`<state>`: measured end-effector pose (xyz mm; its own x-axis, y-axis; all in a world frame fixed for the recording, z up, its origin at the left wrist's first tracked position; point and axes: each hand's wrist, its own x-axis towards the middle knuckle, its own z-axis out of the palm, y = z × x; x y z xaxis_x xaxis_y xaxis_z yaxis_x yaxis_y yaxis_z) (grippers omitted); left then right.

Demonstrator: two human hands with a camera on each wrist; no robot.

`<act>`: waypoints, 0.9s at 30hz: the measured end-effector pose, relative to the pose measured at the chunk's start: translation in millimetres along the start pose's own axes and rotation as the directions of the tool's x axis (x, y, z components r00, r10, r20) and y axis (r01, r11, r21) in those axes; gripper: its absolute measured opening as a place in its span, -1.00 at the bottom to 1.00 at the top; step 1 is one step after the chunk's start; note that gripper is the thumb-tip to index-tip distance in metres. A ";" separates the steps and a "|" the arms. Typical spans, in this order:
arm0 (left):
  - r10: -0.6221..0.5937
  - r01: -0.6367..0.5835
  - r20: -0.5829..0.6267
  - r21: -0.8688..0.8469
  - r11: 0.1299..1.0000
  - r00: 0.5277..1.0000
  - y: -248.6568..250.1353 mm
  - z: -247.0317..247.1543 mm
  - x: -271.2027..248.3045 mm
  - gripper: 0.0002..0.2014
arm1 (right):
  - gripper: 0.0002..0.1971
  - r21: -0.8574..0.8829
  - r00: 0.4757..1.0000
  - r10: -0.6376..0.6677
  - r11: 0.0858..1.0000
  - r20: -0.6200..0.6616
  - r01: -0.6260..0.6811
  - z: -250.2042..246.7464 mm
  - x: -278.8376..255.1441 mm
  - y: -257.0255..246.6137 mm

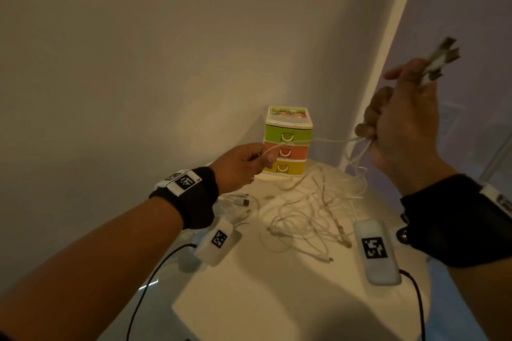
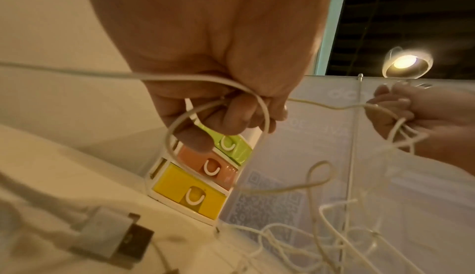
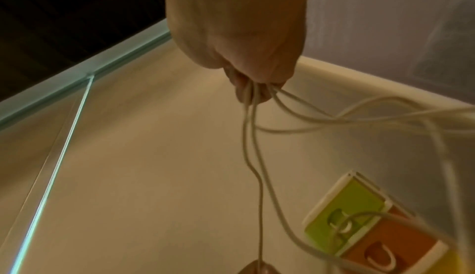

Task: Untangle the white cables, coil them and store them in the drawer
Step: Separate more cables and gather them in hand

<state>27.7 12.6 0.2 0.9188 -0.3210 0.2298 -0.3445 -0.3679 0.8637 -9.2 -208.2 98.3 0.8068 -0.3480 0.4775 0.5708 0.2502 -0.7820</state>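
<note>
Drawer unit (image 1: pixel 288 144) stands at far edge of white table (image 1: pixel 277 299), all three drawers closed. A taut cable (image 1: pixel 327 140) stretches across its fronts between left hand (image 1: pixel 241 163) and right hand (image 1: pixel 407 124), blocking straight access. Tangled cables (image 1: pixel 310 216) cover the table just near of it. Near table area is bare, passable; wall closes far side.
</note>
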 end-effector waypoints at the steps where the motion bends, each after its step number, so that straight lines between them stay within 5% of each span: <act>1: 0.008 -0.008 0.000 0.037 0.999 1.000 -0.4 -1.9 1.0 -0.69 | -0.65 -0.046 0.999 -0.051 0.998 -0.008 0.051 -2.1 0.6 -1.0; 4: 0.019 -0.025 0.035 0.188 0.982 0.999 1.1 -4.2 5.5 -0.69 | -0.66 -0.295 0.970 -0.234 0.924 0.071 0.244 -6.4 1.2 0.1; 6: 0.004 -0.019 0.072 0.203 0.979 0.997 3.8 -4.1 6.8 -0.71 | -0.63 -0.575 0.942 -0.254 0.747 0.217 0.334 -8.5 -1.9 3.5; 8: 0.027 -0.049 0.125 0.182 0.982 0.992 7.9 -3.7 7.3 -0.80 | -0.59 -0.764 0.912 -0.164 0.503 0.375 0.405 -11.9 -7.3 7.9; 11: 0.091 -0.116 0.204 0.117 0.986 0.975 15.0 -1.8 6.5 -0.81 | -0.57 -0.825 0.873 0.030 0.345 0.486 0.448 -9.6 -16.5 15.6; 14: 0.155 -0.187 0.172 0.187 0.964 0.973 22.2 -0.3 9.4 -0.74 | -0.64 -0.811 0.806 0.174 0.294 0.566 0.506 -3.0 -21.9 32.1; 18: 0.216 -0.224 0.069 0.153 0.962 0.974 29.4 -2.9 11.8 -0.78 | -0.83 -0.772 0.686 0.388 0.471 0.616 0.427 -0.1 -30.4 49.7; 20: 0.189 -0.192 0.033 0.146 0.970 0.981 27.0 -7.0 11.0 -0.82 | -0.81 -0.769 0.715 0.368 0.521 0.594 0.370 -2.7 -28.1 53.1; 24: 0.077 -0.074 0.001 0.306 0.949 0.997 8.4 -21.5 7.7 -0.88 | -0.66 -0.823 0.893 0.102 0.446 0.438 0.353 -8.0 -10.0 48.8; 27: 0.027 -0.034 0.024 0.352 0.936 0.999 -5.9 -27.7 4.9 -0.81 | -0.65 -0.848 0.925 -0.024 0.393 0.378 0.356 -11.1 -4.3 42.9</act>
<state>39.6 37.4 8.7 0.9041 -0.3519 0.2423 -0.4213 -0.6401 0.6425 10.1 -206.0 58.3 0.7906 0.0135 0.6122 0.3827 -0.7914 -0.4768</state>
